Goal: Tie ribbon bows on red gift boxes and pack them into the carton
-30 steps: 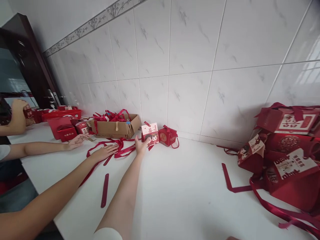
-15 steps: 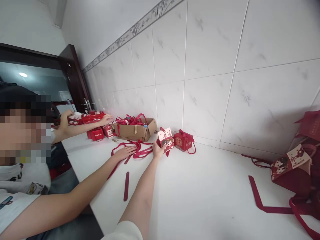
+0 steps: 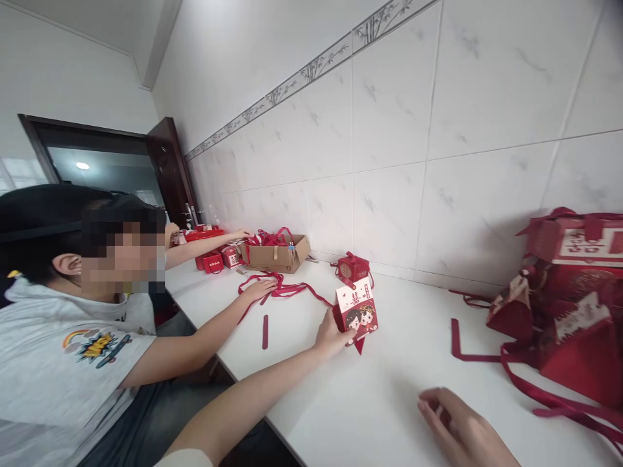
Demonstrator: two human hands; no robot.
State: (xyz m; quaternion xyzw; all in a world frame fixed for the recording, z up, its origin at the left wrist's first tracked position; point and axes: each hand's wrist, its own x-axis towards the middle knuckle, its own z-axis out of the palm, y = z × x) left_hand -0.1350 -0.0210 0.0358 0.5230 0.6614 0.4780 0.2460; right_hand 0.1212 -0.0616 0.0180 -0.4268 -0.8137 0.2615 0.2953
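Note:
My left hand [image 3: 335, 338] grips the lower left side of a small red gift box [image 3: 361, 310] with a pale top panel and two cartoon figures, held tilted just over the white table. A red ribbon trails left from near it. Close behind stands another red gift box [image 3: 351, 266] with a gold round emblem. My right hand [image 3: 457, 421] hovers at the bottom right, fingers loosely bent and apart, with nothing visible in it.
Red gift boxes [image 3: 579, 340] and ribbons pile up at the right. A co-worker [image 3: 121, 331] sits at the left, one hand on a red ribbon [image 3: 292, 290]. Beyond are a cardboard box [image 3: 275, 261] of ribbons and a tiled wall. A red strip [image 3: 265, 332] lies nearer.
My left hand has brought the gift box nearer, away from the one by the wall. My right hand has come into view. The camera has turned slightly left.

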